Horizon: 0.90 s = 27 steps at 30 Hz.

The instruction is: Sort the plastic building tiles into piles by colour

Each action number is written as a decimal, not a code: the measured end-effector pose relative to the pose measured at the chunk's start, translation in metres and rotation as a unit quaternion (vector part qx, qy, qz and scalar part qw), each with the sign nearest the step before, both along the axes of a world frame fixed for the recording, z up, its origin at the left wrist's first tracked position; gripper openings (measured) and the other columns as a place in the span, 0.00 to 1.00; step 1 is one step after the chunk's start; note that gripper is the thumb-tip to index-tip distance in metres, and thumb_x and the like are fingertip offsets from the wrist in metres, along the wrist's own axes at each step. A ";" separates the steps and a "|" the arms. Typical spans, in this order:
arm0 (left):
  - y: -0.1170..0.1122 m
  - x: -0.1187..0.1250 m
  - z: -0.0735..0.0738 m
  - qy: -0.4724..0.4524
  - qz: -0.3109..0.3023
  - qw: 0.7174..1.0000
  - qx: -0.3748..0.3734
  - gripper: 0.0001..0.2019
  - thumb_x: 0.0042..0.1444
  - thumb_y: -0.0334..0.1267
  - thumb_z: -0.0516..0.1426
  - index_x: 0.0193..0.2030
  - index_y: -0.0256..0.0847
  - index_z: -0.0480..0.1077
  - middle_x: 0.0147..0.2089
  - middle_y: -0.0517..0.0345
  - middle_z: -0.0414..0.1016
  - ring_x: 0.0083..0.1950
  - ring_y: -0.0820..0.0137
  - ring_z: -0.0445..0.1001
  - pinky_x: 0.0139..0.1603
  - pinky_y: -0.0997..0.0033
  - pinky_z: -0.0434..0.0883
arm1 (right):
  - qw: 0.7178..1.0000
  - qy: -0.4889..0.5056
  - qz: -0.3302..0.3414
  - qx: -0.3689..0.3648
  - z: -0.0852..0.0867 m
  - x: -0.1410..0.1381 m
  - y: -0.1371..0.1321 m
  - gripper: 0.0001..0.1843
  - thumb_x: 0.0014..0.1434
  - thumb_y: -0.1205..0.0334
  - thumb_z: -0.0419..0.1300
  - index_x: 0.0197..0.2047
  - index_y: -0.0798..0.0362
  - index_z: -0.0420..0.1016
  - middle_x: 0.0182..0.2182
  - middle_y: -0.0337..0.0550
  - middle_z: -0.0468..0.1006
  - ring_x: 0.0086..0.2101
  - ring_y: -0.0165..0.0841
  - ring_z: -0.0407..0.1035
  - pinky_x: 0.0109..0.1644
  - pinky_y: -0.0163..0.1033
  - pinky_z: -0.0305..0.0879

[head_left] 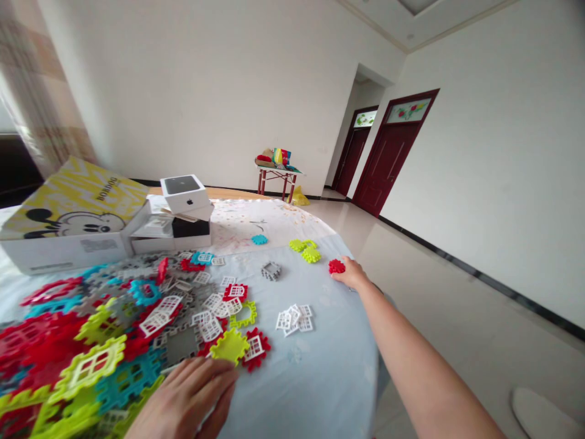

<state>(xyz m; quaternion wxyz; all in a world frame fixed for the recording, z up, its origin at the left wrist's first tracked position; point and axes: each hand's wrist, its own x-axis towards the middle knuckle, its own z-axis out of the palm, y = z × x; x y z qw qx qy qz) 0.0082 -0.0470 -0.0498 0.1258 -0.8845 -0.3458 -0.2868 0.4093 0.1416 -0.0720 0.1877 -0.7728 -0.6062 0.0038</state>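
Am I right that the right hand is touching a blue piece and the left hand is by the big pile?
Not quite: the head view shows the right hand touching a red piece, not blue. The left hand is by the big pile.

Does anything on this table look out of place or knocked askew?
Mildly: the Apple phone box sits crookedly atop an open white box, so it looks carelessly perched. The plastic building pieces lie in a jumbled, overlapping heap at left, though I see no obvious damage; some are blurred.
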 end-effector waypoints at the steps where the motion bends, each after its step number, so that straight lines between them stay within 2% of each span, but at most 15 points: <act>1: -0.003 0.002 0.004 -0.003 0.001 1.000 -0.012 0.10 0.53 0.42 0.54 0.42 0.47 0.70 0.38 0.60 0.77 0.38 0.73 0.74 0.40 0.78 0.70 | 1.000 -0.002 -0.008 0.013 0.004 -0.005 -0.002 0.37 0.41 0.51 0.65 0.55 0.53 0.62 0.48 0.53 0.69 0.48 0.45 0.64 0.47 0.45 0.60; 3: -0.008 0.008 0.012 -0.005 0.006 0.999 -0.047 0.09 0.54 0.38 0.53 0.40 0.46 0.70 0.37 0.60 0.76 0.37 0.74 0.73 0.40 0.77 0.69 | 0.998 0.008 0.002 0.062 0.011 -0.021 -0.004 0.35 0.45 0.51 0.62 0.56 0.53 0.61 0.50 0.54 0.67 0.51 0.45 0.62 0.50 0.46 0.59; 4: -0.011 0.011 0.015 -0.005 0.008 0.998 -0.066 0.08 0.54 0.36 0.52 0.39 0.46 0.70 0.36 0.59 0.76 0.37 0.74 0.73 0.41 0.76 0.69 | 0.995 0.022 0.029 0.093 0.014 -0.032 -0.005 0.32 0.47 0.53 0.61 0.55 0.54 0.62 0.50 0.54 0.67 0.51 0.44 0.62 0.51 0.45 0.59; 7: -0.017 0.018 0.021 -0.018 0.006 0.993 -0.115 0.09 0.55 0.32 0.50 0.37 0.44 0.70 0.35 0.59 0.75 0.36 0.74 0.72 0.43 0.73 0.69 | 0.969 0.090 0.171 0.151 0.020 -0.081 -0.014 0.23 0.51 0.58 0.58 0.50 0.56 0.67 0.45 0.51 0.71 0.47 0.39 0.65 0.51 0.41 0.60; 11: -0.023 0.025 0.021 -0.038 -0.013 0.987 -0.159 0.10 0.55 0.31 0.48 0.36 0.44 0.70 0.33 0.59 0.74 0.35 0.73 0.71 0.40 0.72 0.69 | 0.914 0.178 0.349 0.102 0.022 -0.160 -0.042 0.16 0.54 0.60 0.57 0.46 0.54 0.70 0.40 0.45 0.74 0.40 0.33 0.69 0.46 0.37 0.64; 14: -0.028 0.028 0.020 -0.032 -0.031 0.982 -0.185 0.11 0.56 0.30 0.48 0.35 0.43 0.70 0.31 0.58 0.73 0.33 0.73 0.70 0.37 0.73 0.69 | 0.866 0.170 0.468 0.053 0.025 -0.207 -0.068 0.14 0.54 0.61 0.58 0.45 0.51 0.72 0.38 0.41 0.75 0.39 0.31 0.69 0.46 0.36 0.64; 16: -0.030 0.030 0.021 -0.029 -0.036 0.980 -0.192 0.11 0.56 0.30 0.47 0.35 0.43 0.70 0.29 0.58 0.72 0.33 0.73 0.69 0.36 0.72 0.68 | 0.839 0.160 0.518 0.036 0.027 -0.227 -0.082 0.13 0.54 0.63 0.59 0.44 0.51 0.73 0.38 0.41 0.75 0.40 0.31 0.69 0.47 0.36 0.63; 18: -0.033 0.031 0.022 -0.027 -0.035 0.980 -0.192 0.11 0.56 0.30 0.47 0.34 0.42 0.70 0.29 0.58 0.71 0.33 0.73 0.69 0.36 0.72 0.68 | 0.826 0.158 0.540 0.029 0.028 -0.241 -0.091 0.12 0.53 0.64 0.59 0.43 0.53 0.73 0.38 0.43 0.75 0.40 0.31 0.69 0.48 0.36 0.62; 21: -0.035 0.029 0.030 -0.026 -0.032 0.982 -0.186 0.10 0.56 0.31 0.47 0.33 0.42 0.69 0.29 0.58 0.72 0.33 0.73 0.69 0.36 0.71 0.68 | 0.825 0.159 0.542 0.028 0.026 -0.252 -0.097 0.11 0.53 0.64 0.59 0.42 0.54 0.74 0.38 0.44 0.75 0.41 0.32 0.69 0.48 0.37 0.62; 24: -0.035 0.016 0.047 -0.044 -0.009 0.985 -0.165 0.10 0.56 0.33 0.48 0.35 0.43 0.70 0.31 0.59 0.73 0.34 0.72 0.70 0.38 0.69 0.68 | 0.821 0.163 0.546 0.032 0.025 -0.263 -0.101 0.11 0.53 0.65 0.59 0.42 0.54 0.74 0.39 0.45 0.75 0.42 0.33 0.68 0.49 0.38 0.61; 27: -0.028 -0.013 0.070 -0.081 0.040 0.986 -0.138 0.10 0.57 0.36 0.49 0.39 0.44 0.71 0.35 0.59 0.75 0.36 0.72 0.71 0.39 0.69 0.68 | 0.812 0.163 0.559 0.037 0.027 -0.279 -0.104 0.12 0.52 0.67 0.59 0.42 0.54 0.73 0.39 0.45 0.75 0.42 0.33 0.67 0.49 0.38 0.61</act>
